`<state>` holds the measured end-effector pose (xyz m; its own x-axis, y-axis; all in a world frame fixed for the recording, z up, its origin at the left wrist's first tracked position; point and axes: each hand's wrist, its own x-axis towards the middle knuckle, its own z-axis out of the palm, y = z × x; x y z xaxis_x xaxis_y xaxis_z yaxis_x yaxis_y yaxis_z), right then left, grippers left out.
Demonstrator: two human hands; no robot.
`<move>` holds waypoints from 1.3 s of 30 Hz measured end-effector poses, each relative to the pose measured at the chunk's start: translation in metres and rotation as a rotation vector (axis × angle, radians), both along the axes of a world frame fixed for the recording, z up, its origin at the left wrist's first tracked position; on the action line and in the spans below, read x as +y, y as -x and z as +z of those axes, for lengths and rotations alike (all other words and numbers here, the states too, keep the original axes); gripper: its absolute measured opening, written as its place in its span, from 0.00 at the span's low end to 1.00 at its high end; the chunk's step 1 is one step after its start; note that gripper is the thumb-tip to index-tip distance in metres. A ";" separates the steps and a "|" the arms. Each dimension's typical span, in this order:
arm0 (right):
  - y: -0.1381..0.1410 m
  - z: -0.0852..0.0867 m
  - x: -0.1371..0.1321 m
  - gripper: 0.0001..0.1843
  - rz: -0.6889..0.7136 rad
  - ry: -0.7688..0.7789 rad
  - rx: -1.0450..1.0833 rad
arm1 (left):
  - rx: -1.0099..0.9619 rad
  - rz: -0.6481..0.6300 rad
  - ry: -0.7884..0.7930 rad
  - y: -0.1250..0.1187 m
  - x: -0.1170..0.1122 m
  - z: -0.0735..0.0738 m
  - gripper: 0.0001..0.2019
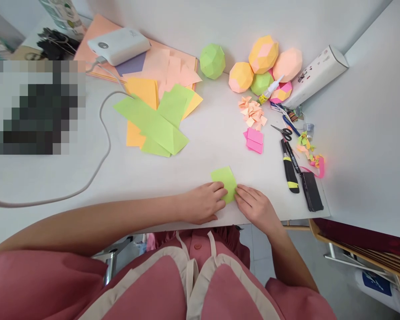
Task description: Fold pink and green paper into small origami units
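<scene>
Head view: my left hand (pixel 202 203) and right hand (pixel 256 207) sit low centre of the frame, at the near edge of the white table (pixel 200 146). Both press down on a small green paper piece (pixel 224 181) lying flat just above them; left fingertips on its lower left edge, right fingertips on its lower right corner. Fingers are loosely curled and pinning the paper, not closed around it.

Centre left: a loose pile of green and orange sheets (pixel 156 120), well apart from my hands. Upper left: a white box device (pixel 119 45) on peach paper, a grey cable (pixel 96 169) curving down left from it. Upper centre: a green paper ball (pixel 212 61). Upper right: a cluster of yellow, peach and green paper balls (pixel 265 62), a glue tube (pixel 270 90) against them, a white power strip (pixel 315 75) beside them. Below those: small folded peach units (pixel 252 112), a pink folded stack (pixel 254 140), scissors (pixel 284 131), a black-yellow cutter (pixel 289 169) and paper scraps (pixel 311 153) at right.
</scene>
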<state>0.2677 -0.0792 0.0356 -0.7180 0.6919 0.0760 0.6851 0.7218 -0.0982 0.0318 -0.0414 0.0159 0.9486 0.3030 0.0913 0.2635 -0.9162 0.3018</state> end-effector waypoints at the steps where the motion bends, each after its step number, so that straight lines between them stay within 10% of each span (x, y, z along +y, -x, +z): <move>1: -0.001 0.001 0.002 0.15 0.049 -0.035 -0.037 | -0.003 0.002 0.000 -0.001 0.000 0.000 0.15; 13: -0.005 0.005 0.019 0.08 0.324 -0.291 -0.102 | -0.099 0.065 -0.015 -0.007 0.001 -0.010 0.15; 31: -0.015 -0.010 0.043 0.13 0.009 0.371 0.552 | -0.282 0.272 -0.108 -0.022 -0.001 -0.028 0.12; 39: -0.004 -0.014 0.062 0.06 -0.279 0.597 0.593 | -0.478 0.370 0.145 -0.015 0.000 -0.026 0.10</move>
<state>0.2718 -0.0174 0.0220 -0.4744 0.8790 -0.0479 0.5455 0.2508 -0.7997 0.0470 -0.0413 -0.0103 0.6428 0.6451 0.4132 0.3607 -0.7307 0.5796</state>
